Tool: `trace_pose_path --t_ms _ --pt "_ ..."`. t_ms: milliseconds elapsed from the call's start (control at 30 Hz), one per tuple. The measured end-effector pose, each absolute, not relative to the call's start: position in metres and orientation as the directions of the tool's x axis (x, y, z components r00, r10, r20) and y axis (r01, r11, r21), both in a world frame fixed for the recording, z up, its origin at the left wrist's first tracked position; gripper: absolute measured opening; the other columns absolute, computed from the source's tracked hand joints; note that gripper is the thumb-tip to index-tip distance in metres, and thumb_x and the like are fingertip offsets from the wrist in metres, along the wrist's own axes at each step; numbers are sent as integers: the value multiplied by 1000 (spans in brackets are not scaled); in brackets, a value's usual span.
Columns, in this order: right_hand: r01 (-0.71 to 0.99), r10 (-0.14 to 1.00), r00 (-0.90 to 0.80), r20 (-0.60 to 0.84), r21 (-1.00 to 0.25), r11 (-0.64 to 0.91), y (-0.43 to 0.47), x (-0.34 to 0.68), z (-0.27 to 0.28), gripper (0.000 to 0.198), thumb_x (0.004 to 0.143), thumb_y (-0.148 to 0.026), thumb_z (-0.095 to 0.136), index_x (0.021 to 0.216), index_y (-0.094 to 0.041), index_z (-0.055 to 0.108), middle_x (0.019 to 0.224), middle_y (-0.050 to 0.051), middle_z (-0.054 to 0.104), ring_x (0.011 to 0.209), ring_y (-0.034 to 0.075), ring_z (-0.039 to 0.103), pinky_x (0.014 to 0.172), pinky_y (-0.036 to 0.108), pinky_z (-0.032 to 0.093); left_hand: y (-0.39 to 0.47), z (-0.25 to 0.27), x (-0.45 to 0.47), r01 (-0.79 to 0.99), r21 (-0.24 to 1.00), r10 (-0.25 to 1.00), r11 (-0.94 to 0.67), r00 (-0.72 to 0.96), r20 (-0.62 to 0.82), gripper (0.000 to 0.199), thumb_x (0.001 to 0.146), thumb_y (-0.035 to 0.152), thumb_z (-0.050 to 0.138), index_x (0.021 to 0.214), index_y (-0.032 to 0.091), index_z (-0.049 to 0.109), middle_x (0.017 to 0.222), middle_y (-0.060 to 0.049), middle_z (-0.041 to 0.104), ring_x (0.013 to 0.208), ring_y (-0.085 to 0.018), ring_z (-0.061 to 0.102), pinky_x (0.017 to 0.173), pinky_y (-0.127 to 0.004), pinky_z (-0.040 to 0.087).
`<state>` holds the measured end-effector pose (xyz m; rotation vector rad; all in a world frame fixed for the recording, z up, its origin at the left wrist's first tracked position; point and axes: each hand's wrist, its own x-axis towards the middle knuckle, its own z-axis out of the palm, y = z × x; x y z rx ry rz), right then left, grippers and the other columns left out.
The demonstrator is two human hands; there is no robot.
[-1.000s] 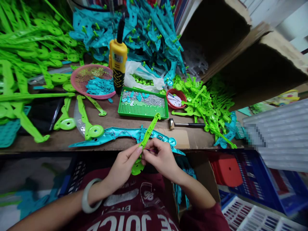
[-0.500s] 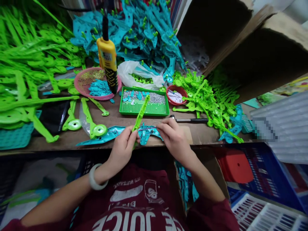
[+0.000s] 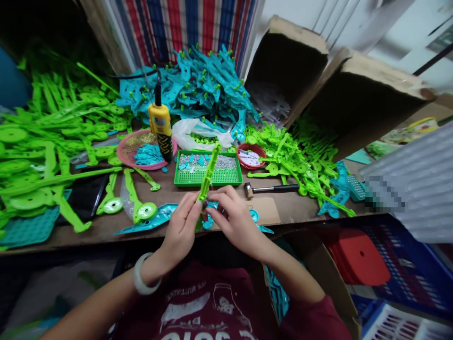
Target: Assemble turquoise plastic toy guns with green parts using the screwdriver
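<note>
My left hand [image 3: 181,225] pinches a long bright-green plastic arm-shaped part [image 3: 211,165], which stands tilted upright with its ribbed inner side showing. Close beside it, my right hand [image 3: 235,219] has its fingertips drawn together against the lower end of the green part. What those fingertips hold is too small and too covered to make out. Beneath both hands a turquoise plastic part [image 3: 159,219] lies along the table's front edge, its middle mostly hidden by my hands.
Behind my hands sits a green tray [image 3: 208,178] with small metal pieces and blue bits. A hammer [image 3: 271,188] lies right of it. A yellow electric screwdriver [image 3: 161,125] hangs over a pink basket [image 3: 123,153]. Green part piles [image 3: 31,165] flank the table [image 3: 226,189]; a red basket [image 3: 253,166] holds white pieces.
My right hand has moved left, from over the turquoise part to the lower end of the green part. My left hand still grips the green part. The head view has tilted up.
</note>
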<state>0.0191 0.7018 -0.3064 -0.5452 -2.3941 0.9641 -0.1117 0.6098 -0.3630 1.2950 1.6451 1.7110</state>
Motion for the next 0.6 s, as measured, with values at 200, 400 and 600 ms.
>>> trace_pose_path --t_ms 200,400,600 --pt "89 580 -757 300 -832 548 702 15 -321 16 97 -25 52 87 -19 63 78 2 55 75 16 55 71 29 47 614 -366 -108 743 605 644 -287 -319 696 39 103 23 46 141 23 51 106 -8 53 97 -19 58 84 -30 52" --pt "-111 514 -817 260 -946 303 709 14 -321 20 96 -32 58 80 -22 60 60 -4 48 53 11 43 52 23 38 640 -355 -147 804 594 528 -19 -496 689 30 107 24 33 118 20 60 83 -2 55 71 -13 58 65 -23 51" --pt "-221 495 -743 451 -863 454 719 38 -315 13 97 -25 56 88 -24 65 71 -1 59 67 13 55 65 24 45 581 -331 -258 743 596 164 305 -657 736 28 105 38 40 107 18 59 91 -6 56 92 -22 56 90 -40 48"
